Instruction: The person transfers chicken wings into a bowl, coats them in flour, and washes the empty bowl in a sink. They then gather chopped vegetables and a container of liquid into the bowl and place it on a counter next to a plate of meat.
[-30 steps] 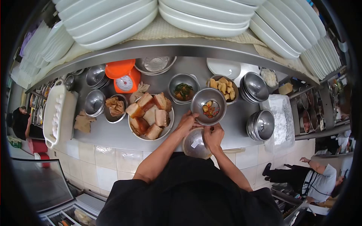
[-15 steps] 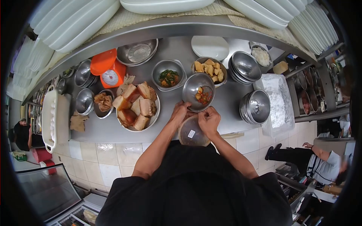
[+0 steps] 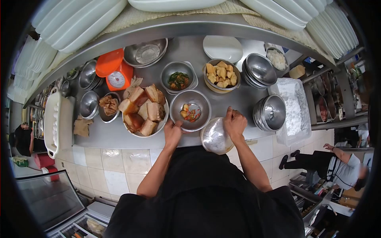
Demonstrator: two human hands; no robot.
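My left hand (image 3: pixel 173 133) is closed on the near-left rim of a metal bowl (image 3: pixel 201 100), which holds garlic cloves and chopped red chilli. To its right, my right hand (image 3: pixel 235 123) pinches the edge of a round, shiny, bowl-like thing (image 3: pixel 216 135) hanging over the table's front edge; its exact kind does not show. Behind the metal bowl stands another bowl with dark leafy greens (image 3: pixel 178 81). A bowl of fried yellow chunks (image 3: pixel 222 74) is further right. On the left, a white bowl is heaped with thick pork pieces (image 3: pixel 152 112).
An orange kitchen scale (image 3: pixel 117 79) stands at the back left. Stacked metal bowls (image 3: pixel 274 112) and a clear plastic tub with white contents (image 3: pixel 293 111) are on the right. A steel shelf edge (image 3: pixel 186 24) with white plates runs above. A person (image 3: pixel 337 167) is at the far right.
The metal bowl has moved left and toward me, with my left hand on it. My right hand has shifted right with the round thing, which has turned, hiding its white label.
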